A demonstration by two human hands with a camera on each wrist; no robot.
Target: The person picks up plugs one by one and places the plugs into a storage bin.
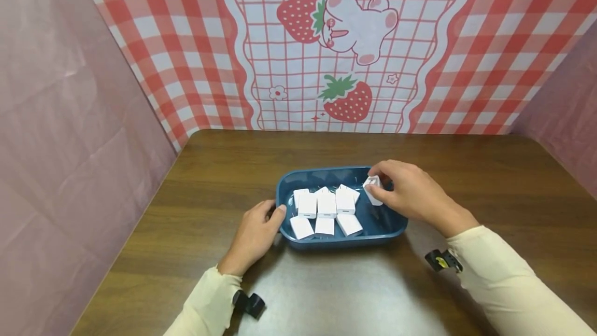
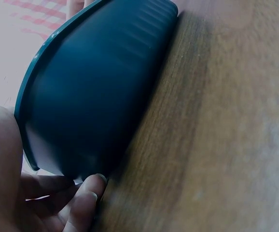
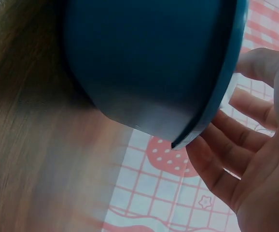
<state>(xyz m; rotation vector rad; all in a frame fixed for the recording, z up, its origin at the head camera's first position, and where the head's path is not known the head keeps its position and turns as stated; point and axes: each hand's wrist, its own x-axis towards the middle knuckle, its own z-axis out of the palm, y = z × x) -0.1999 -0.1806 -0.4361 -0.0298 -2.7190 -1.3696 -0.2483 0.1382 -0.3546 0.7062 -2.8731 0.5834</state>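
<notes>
A dark blue plastic tray (image 1: 345, 243) lies on the table with several white USB charger plugs (image 1: 326, 205) in its left and middle part, some stacked on others. My left hand (image 1: 254, 233) grips the tray's left end, thumb at the rim. In the left wrist view its fingertips (image 2: 95, 183) curl against the outer wall low down. Over the tray's right end my right hand (image 1: 415, 193) pinches one white charger plug (image 1: 372, 197) between thumb and fingers. The right wrist view shows the tray's outer wall (image 3: 144, 63) hiding most of that plug.
The brown wooden table (image 1: 224, 170) surrounds the tray on every side. Behind it hangs a red-and-white checked cloth (image 1: 182, 45) with strawberries. Pink cloth (image 1: 70, 144) lines the left side, and more pink cloth (image 1: 566, 97) the right.
</notes>
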